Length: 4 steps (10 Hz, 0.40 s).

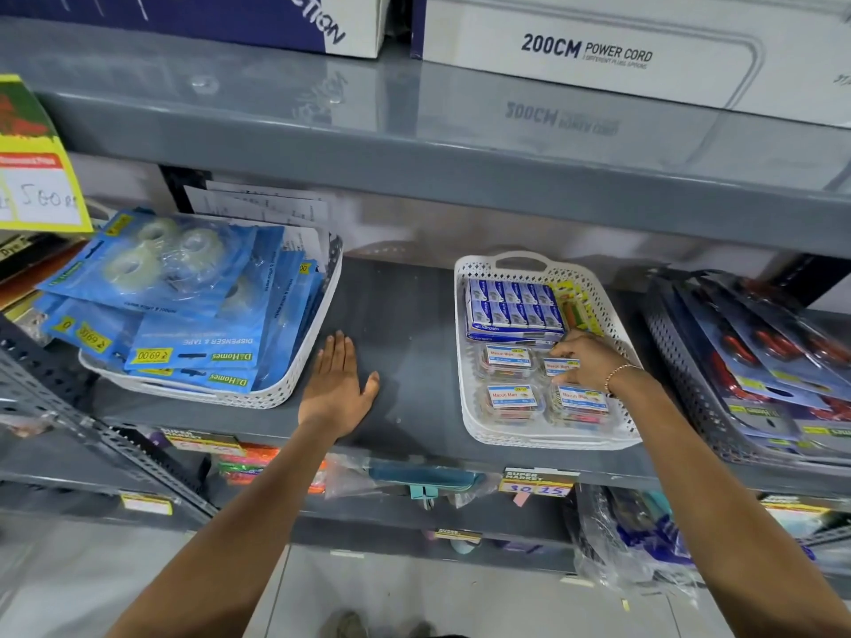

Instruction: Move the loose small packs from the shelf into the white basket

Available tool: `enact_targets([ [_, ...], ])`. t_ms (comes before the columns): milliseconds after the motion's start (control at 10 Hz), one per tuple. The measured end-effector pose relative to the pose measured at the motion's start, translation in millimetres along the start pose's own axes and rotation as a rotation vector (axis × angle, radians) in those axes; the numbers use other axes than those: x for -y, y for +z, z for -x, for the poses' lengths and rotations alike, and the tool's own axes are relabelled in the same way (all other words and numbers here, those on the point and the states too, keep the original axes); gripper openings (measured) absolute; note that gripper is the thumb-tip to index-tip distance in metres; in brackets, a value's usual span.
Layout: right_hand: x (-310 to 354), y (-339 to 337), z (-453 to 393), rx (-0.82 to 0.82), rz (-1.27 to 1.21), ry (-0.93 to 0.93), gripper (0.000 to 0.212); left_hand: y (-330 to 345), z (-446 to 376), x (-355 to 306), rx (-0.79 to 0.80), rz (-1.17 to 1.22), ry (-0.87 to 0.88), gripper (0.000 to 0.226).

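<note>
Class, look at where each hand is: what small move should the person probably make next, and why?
Probably let go of the small pack and draw the right hand back: its fingers pinch the pack already inside the white basket, beside three others. The left hand rests flat on bare shelf, no loose packs in sight.

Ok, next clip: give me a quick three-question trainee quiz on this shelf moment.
1. True or false: the left hand lies flat on the bare shelf.
2. Which container is the right hand inside? A) white basket B) tape tray C) dark basket
3. How many clear small packs show in the white basket?

Key: 1 true; 2 A; 3 four, one under the right hand's fingers.
</note>
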State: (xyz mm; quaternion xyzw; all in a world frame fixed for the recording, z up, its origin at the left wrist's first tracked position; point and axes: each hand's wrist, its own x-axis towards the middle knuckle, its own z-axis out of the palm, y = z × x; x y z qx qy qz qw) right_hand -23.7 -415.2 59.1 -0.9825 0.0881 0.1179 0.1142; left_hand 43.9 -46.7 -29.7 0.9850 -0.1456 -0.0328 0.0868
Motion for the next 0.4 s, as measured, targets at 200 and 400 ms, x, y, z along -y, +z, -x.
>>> enact_targets([
  [200, -3, 2, -1, -0.003, 0.021, -0.003, 0.053, 0, -1, 2, 0.003, 0.009, -0.002, 0.076],
  [400, 5, -4, 10, -0.021, -0.041, 0.016, 0.047, -8, 4, -3, -0.035, 0.081, 0.018, 0.072],
])
